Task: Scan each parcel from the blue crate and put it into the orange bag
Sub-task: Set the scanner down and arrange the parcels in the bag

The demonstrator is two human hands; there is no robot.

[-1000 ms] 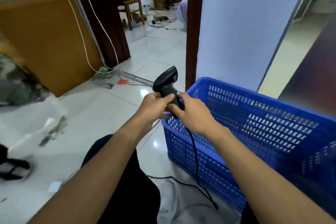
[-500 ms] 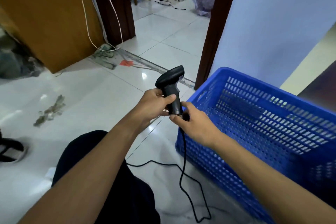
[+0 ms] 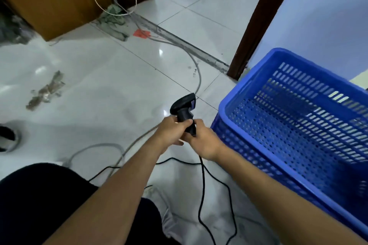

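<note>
Black handheld scanner [image 3: 184, 109] is held upright at frame centre, head tilted toward the upper left, above the white tiled floor [image 3: 95, 77]. Handle is gripped by left hand [image 3: 170, 133], fingers curled round it and pressed together, thumb laid across the front. Lower end of the handle is pinched by right hand [image 3: 203, 142], thumb and forefinger closed on it where the black cable [image 3: 201, 195] comes out; the other right fingers are curled under and mostly hidden. Both hands are touching each other at the handle. Cable is seen dropping from the scanner base and looping over the floor toward the bottom edge. Blue crate [image 3: 298, 85] is placed at the right of the frame, just beside the right hand, its slotted walls and perforated bottom visible; the lower right corner of it is blurred and its contents cannot be told. Grey cable [image 3: 198, 77] is run across the tiles from the upper centre, passing behind the hands. Dark brown door frame [image 3: 256, 24] is seen at upper right against a pale blue wall [image 3: 318, 10], wooden panel [image 3: 49, 0] at upper left. Dark trouser leg [image 3: 39, 201] is seen at lower left, white fabric [image 3: 179, 217] at bottom centre under the cable
</note>
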